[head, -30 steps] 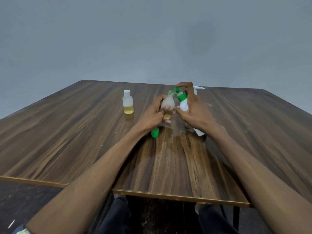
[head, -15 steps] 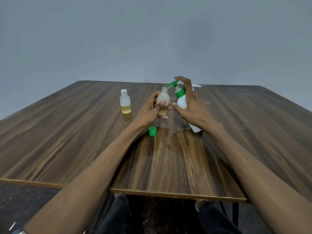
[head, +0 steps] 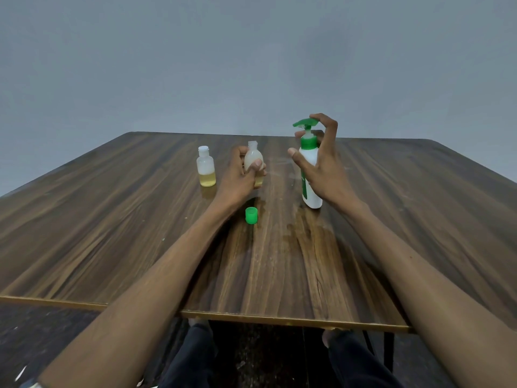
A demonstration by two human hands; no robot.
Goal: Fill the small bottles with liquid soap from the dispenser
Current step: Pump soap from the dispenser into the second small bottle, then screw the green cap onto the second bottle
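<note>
Two hands: half a second ago they met at the middle, the green pump spout over the small bottle's mouth; now they are apart.
Change: the white soap dispenser with a green pump head and collar (head: 310,166) stands upright on the dark wood-grain table (head: 112,219), further right than before; the small bottle has dropped lower and left of it.
Left hand (head: 237,180): fingers and thumb curled round the small uncapped translucent bottle with a little yellow liquid at its base (head: 253,159), held upright just above the tabletop.
Right hand (head: 324,166): behind and beside the dispenser, fingers spread wide, fingertips arched onto the pump head, thumb standing off from the body; no firm grasp shows.
Second bottle: a small clear bottle with a white cap and yellow liquid in its lower part (head: 206,170) stands left of the left hand, apart from it.
Cap: a loose green screw cap (head: 251,215) lies on the table near the left wrist.
Hard to make out: the held bottle's lower half is hidden by fingers; the dispenser's label is mostly covered by the right hand.
</note>
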